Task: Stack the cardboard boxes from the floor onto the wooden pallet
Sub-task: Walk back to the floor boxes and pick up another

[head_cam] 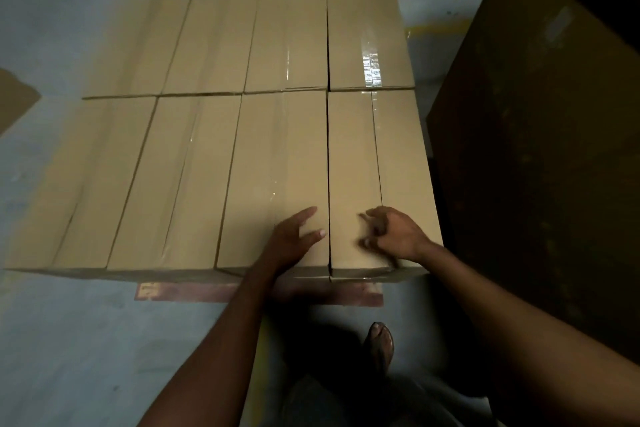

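1. Left hand flat, fingers straight, pressing the near end of a box.
2. Right hand just beside it, on the neighbouring box; fingers blurred, loosely bent, gripping nothing.
3. Both among 8 boxes on the pallet, long axes pointing away from the hands.

The single camera sat on the person's head and looked forward and steeply down. It stood above and behind the left grip and the right grip, quite near to them. Beyond the grips the wide lens took in the tops of the cardboard boxes; on the near side of the grips it showed the floor.
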The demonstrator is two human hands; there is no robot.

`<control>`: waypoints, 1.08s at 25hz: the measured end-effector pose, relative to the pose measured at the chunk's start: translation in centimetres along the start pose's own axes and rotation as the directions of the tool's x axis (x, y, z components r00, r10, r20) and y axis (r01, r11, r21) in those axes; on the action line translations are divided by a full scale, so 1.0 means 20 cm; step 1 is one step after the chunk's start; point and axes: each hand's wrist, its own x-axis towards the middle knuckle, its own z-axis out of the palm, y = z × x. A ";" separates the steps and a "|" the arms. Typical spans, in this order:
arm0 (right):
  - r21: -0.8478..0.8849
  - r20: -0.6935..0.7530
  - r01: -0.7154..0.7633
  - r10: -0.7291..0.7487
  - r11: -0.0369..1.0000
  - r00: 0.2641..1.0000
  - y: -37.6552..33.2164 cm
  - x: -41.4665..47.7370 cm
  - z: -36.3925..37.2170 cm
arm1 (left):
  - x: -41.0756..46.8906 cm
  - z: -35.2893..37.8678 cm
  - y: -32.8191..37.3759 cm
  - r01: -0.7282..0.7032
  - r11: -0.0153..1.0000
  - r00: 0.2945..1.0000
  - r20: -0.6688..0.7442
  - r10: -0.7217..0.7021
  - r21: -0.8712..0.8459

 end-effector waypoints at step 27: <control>0.564 -0.153 0.041 0.056 0.825 0.987 -0.79 -0.40 0.51 | -0.78 -0.48 -0.17 0.020 0.875 0.874 -0.417 -0.250 -0.483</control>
